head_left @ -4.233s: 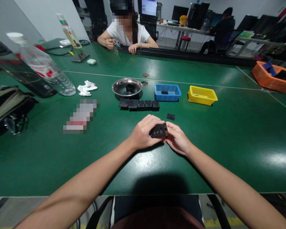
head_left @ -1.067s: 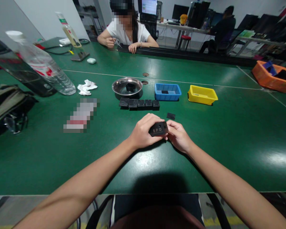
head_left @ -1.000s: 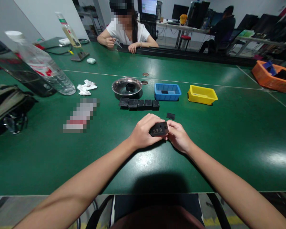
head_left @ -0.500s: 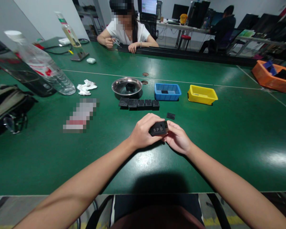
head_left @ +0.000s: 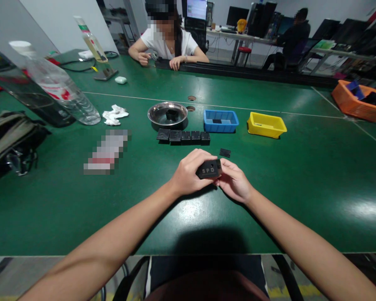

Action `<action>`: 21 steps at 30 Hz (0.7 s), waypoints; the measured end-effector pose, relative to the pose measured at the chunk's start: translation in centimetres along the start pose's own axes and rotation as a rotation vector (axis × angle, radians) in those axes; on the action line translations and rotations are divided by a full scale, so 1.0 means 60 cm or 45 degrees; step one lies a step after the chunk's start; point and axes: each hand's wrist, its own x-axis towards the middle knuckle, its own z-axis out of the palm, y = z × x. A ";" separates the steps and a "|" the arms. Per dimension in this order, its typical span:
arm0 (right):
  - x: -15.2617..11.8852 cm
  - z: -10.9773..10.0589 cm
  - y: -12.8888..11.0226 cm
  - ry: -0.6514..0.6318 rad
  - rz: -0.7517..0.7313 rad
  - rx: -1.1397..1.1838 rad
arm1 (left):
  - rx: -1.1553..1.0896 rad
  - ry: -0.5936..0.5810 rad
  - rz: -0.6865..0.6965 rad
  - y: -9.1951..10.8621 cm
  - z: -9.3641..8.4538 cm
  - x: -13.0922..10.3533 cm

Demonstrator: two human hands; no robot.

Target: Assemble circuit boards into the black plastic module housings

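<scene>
A small black plastic box marked "SPD" is held just above the green table. My left hand is closed around its left end, thumb along the top edge and fingers beneath. At the box's right end, my right hand pinches with thumb and fingers; its fingertips are partly hidden. A flat black piece lies on the table just beyond my hands. Behind it stand several black square blocks in a row.
Past the row sit a metal dish with a black part, a blue tray, and a yellow tray. Bottles, crumpled tissue and a bag occupy the left. An orange basket is far right. A person sits opposite.
</scene>
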 end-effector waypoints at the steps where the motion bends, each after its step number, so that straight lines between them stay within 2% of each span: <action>1: 0.000 0.000 0.000 0.001 -0.001 -0.005 | 0.005 -0.001 0.003 0.000 0.000 0.000; 10: 0.001 0.001 -0.001 0.018 -0.024 -0.018 | 0.030 0.016 0.070 0.000 0.000 0.001; 21: 0.001 0.000 -0.001 0.013 -0.033 -0.033 | 0.029 0.008 0.064 -0.001 0.001 0.001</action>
